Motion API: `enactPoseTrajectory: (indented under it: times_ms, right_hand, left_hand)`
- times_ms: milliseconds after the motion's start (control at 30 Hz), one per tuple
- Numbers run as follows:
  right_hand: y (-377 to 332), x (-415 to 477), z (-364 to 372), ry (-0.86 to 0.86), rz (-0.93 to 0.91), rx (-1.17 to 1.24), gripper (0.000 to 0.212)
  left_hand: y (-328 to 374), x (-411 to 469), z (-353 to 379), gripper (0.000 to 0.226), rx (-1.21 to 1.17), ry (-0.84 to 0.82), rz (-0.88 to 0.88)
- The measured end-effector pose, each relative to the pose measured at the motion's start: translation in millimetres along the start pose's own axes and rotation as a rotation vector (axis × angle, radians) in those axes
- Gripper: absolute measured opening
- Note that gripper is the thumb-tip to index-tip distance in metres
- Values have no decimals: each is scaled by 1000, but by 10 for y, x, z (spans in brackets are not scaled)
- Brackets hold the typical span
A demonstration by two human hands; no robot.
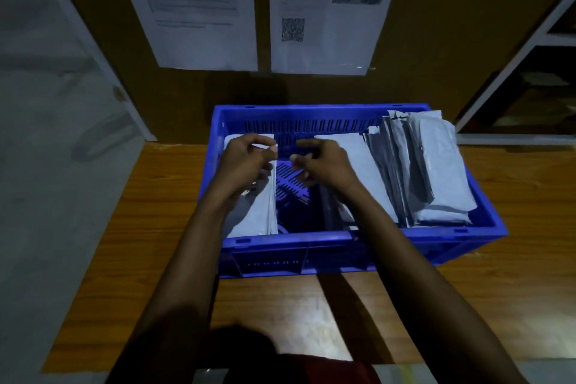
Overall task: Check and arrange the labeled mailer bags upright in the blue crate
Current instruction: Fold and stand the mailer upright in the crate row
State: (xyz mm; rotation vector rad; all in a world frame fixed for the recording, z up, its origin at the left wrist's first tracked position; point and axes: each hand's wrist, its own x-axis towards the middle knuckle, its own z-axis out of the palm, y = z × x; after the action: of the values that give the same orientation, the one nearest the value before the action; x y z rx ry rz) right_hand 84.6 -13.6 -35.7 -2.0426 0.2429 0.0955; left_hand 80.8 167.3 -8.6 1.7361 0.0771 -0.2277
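On my feed, the grey floor (46, 134) runs down the far left, and beside it is the wooden surface (156, 227) that carries the blue crate (290, 240). At the crate's left end a pale mailer bag (260, 215) stands on edge against the wall. The left grip (246, 162) is clamped on it, with thumb and curled fingers pinching its top edge. Just right of that bag I see a bare gap where the slotted crate floor (291, 184) shows through.

The right grip (324, 162) hangs over this gap, fingers curled and thumb pointing toward the left grip, the two close but apart. I cannot tell whether it holds anything. Behind and right of it a white bag (361, 162) leans to the right, and darker bags sit low under the wrist, too dim for me to read. Further right, a packed row of grey bags (436, 171) stands on edge, tilted toward the crate's right wall, with the tops rising above the rim.

On the brown wall behind, two printed sheets (193, 9) hang side by side. A white shelf frame (514, 72) stands at the far right.
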Motion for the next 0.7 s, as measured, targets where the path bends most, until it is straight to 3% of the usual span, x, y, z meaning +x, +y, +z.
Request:
enactPoseTrajectory:
  times_ms: [67, 167, 333, 500, 700]
  right_hand:
    - [36, 5, -212, 69, 8, 31, 38]
    - [98, -38, -528, 186, -41, -265, 37]
    - [174, -277, -664, 80, 3, -659, 57]
    - [267, -459, -537, 29, 108, -801, 91]
    - [370, -519, -566, 34, 151, -727, 77]
  left_hand:
    - [30, 44, 101, 10, 31, -40, 32]
    - [44, 119, 271, 12, 58, -78, 35]
    - [18, 225, 576, 14, 154, -142, -26]
    - [-40, 309, 733, 10, 181, -198, -94]
    - [-123, 310, 782, 25, 166, -263, -179]
